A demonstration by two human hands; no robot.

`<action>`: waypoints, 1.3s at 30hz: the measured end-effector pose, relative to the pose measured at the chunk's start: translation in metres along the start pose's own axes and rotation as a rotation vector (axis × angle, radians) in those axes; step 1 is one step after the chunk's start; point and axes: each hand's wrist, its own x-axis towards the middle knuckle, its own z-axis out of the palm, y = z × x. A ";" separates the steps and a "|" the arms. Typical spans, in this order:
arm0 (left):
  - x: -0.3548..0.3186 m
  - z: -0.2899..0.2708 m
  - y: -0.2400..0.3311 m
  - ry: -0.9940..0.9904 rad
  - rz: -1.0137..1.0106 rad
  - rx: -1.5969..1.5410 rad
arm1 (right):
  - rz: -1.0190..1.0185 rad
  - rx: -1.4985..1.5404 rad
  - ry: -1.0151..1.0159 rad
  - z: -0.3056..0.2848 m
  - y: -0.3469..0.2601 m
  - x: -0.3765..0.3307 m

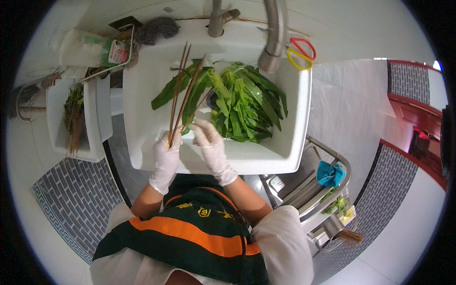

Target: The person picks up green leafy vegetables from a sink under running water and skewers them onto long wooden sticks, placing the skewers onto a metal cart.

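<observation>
My left hand [167, 156], in a white glove, is closed around the lower ends of several long brown chopsticks [176, 99]. They point up and away over the sink. One chopstick [200, 107] leans off to the right of the others. At its lower end, the curled fingertips of my gloved right hand [211, 151] pinch it close to the left hand. Beyond both hands, long-leaved green vegetables [240, 102] lie heaped in the white sink [142, 142], and the chopsticks cover part of the leaves on the left.
A metal faucet [273, 52] hangs over the sink's far right, beside red and yellow-handled scissors [301, 53]. At left are a bottle [107, 51], a scouring pad [156, 30] and a white bin [97, 137] with plant scraps. A metal rack [342, 164] with a blue cloth [330, 174] stands right.
</observation>
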 end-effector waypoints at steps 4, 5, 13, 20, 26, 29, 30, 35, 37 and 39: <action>-0.009 -0.003 0.011 0.033 -0.015 0.045 | 0.009 0.205 -0.050 0.029 -0.002 -0.001; -0.012 -0.004 0.013 0.033 -0.021 0.035 | -0.004 0.199 -0.052 0.030 -0.002 -0.004; -0.035 -0.017 0.037 -0.156 -0.051 -0.051 | -0.151 0.351 0.056 0.002 -0.024 -0.036; -0.015 -0.020 0.046 -0.200 0.078 0.089 | -0.396 0.226 0.610 -0.112 -0.088 -0.142; -0.023 0.019 0.066 -0.321 0.175 0.122 | -0.470 -0.348 1.384 -0.241 -0.095 -0.266; -0.030 0.033 0.074 -0.348 0.184 0.161 | -0.543 -0.855 1.638 -0.315 -0.061 -0.299; -0.031 0.037 0.075 -0.353 0.181 0.171 | -0.432 -1.037 1.700 -0.340 -0.042 -0.306; -0.022 0.045 0.057 -0.377 0.212 0.141 | 0.172 -1.255 1.665 -0.425 0.054 -0.311; -0.020 0.042 0.054 -0.347 0.194 0.165 | 0.296 -1.258 1.568 -0.444 0.073 -0.307; -0.028 0.035 0.072 -0.257 0.100 0.234 | 0.156 -0.972 1.515 -0.427 0.052 -0.289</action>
